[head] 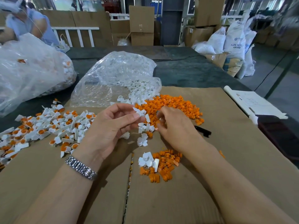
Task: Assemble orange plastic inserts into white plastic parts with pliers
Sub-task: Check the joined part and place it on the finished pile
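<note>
while left hand [113, 125] pinches white part [140, 112], right hand [174, 125] curled

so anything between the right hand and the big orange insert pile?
Nothing visible. The right hand sits at the near edge of the orange insert pile, fingers already at the inserts. The left hand pinches a white part just beside it, not across the path.
</note>
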